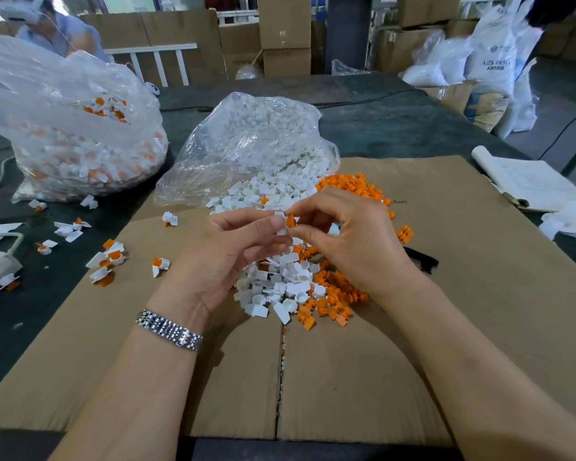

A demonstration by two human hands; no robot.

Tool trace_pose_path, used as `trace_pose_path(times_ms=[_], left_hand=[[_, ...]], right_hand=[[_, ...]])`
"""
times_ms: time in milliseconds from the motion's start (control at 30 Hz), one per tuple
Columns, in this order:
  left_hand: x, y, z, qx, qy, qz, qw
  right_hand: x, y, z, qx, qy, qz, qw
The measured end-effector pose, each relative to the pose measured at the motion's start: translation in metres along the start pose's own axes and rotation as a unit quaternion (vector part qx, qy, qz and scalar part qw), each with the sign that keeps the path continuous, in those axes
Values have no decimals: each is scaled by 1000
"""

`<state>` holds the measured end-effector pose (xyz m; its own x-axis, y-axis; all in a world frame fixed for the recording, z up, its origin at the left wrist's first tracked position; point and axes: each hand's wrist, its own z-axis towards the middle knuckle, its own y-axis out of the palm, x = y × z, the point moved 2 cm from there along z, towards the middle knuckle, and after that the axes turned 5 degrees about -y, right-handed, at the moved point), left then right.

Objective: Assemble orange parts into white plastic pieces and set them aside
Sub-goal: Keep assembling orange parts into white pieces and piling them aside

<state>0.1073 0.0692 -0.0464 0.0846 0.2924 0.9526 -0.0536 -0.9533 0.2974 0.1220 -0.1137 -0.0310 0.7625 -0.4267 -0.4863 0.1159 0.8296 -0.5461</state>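
Observation:
My left hand (233,251) pinches a small white plastic piece (281,224) between thumb and fingers. My right hand (343,237) pinches an orange part (290,221) and holds it against that white piece. Both hands hover above a heap of loose white pieces (280,287) mixed with orange parts (333,301) on the flattened cardboard (446,327). More orange parts (353,184) lie behind my right hand. Several assembled white-and-orange pieces (108,261) lie scattered to the left.
A clear bag of white pieces (256,141) lies open behind the heap. A larger bag of assembled pieces (80,134) stands at the left. Papers on a clipboard (526,181) lie at the right. Another person (54,28) sits at the far left; cardboard boxes (283,34) stand behind.

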Motion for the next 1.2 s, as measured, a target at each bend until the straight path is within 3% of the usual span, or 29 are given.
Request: trace_pose_path(times_ms=[367,467,533,600,667,833,933,1067,1200], left_hand=[[-4,-3,2,39,-43,21,998],[-3,-3,2,59,-46,6,997],[-2,-5,3,74,-45,-12,996],[-2,-7,3,86,-45,-22,995],[-2,-8,3,91,-43,-23,995],[-1,-9,3,103,-41,-37,993],[0,-10,3,113,-34,-58,991],[1,-9,1,99,-20,-60,993],[3,-6,-1,88,-6,-74,993]], right_hand=[[-5,4,-1,-58,9,-27,998],[3,-2,0,-86,64,-52,993],[17,-11,-2,-105,144,-167,970],[30,-22,-8,-148,244,-286,915],[38,-27,-12,-204,311,-305,877],[35,-25,-9,-238,300,-303,873],[32,-29,-3,-219,304,-258,890],[13,-45,13,-180,330,-103,921],[-11,-36,16,-303,336,16,892]])
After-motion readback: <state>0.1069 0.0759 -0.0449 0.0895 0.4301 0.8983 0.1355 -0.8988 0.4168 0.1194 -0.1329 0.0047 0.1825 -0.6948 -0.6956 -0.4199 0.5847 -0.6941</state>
